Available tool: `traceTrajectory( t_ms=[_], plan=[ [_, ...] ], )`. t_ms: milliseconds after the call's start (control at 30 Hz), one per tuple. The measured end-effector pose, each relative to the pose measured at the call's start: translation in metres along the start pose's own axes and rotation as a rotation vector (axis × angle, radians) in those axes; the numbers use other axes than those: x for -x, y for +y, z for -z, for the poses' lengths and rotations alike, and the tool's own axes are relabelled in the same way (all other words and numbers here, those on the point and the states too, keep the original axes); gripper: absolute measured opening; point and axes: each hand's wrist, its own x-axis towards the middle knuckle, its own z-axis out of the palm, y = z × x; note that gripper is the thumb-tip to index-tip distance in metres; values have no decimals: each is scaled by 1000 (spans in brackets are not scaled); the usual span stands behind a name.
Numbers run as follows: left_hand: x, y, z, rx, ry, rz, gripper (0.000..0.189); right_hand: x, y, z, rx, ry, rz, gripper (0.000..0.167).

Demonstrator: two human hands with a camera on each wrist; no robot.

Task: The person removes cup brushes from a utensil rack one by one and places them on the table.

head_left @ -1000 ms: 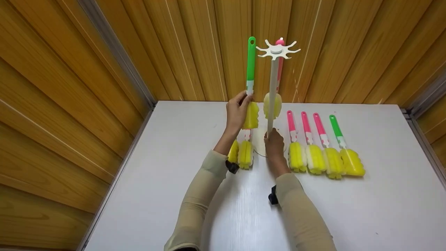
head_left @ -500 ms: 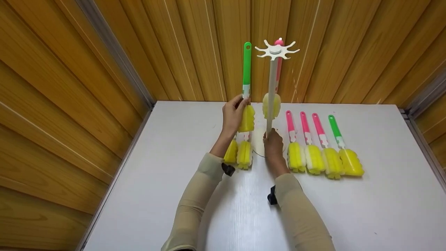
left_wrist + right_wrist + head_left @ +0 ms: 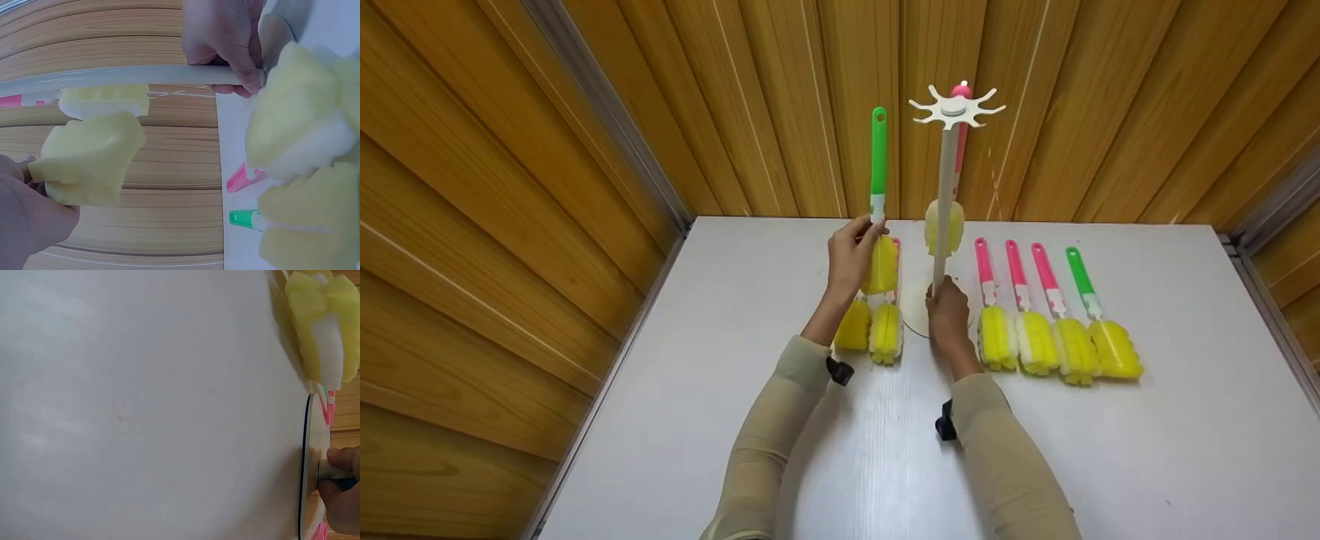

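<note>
My left hand (image 3: pixel 851 255) pinches a green-handled sponge cleaning brush (image 3: pixel 879 154) at its white neck. The brush stands upright, handle up, left of a white stand's pole (image 3: pixel 946 180); its yellow sponge (image 3: pixel 93 157) fills much of the left wrist view. Low on the pole, my right hand (image 3: pixel 950 315) grips it just above the round base (image 3: pixel 913 309). Several curved hooks spread from the stand's top (image 3: pixel 953 109). Behind the pole, a pink-handled brush (image 3: pixel 955 229) hangs upright from it, sponge down. In the right wrist view, only the right thumb and fingers (image 3: pixel 344 500) show at the base.
Right of the stand, several brushes lie in a row on the white table (image 3: pixel 660 420), three pink-handled and one green-handled (image 3: pixel 1081 271). Two more, with sponges toward me (image 3: pixel 886 334), lie left of the base. A wood-panelled wall (image 3: pixel 780 105) stands close behind.
My left hand has moved left and lower with the green-handled brush, farther from the stand's pole. The right hand keeps its grip on the pole in the same place.
</note>
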Motion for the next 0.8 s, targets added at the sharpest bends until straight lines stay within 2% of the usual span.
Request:
traceTrajectory(
  t_ms=[233,467,800],
  plan=[
    [5,-5,2,-25,5,11,21,-1,0,-1,-3,1,-2,5],
    [11,-8,8,-23,4,36,22,-2,0,-2,2,-25,-44,8],
    [17,-14,15,-60,-11,25,17,-2,-2,-1,6,-23,-36,8]
  ],
)
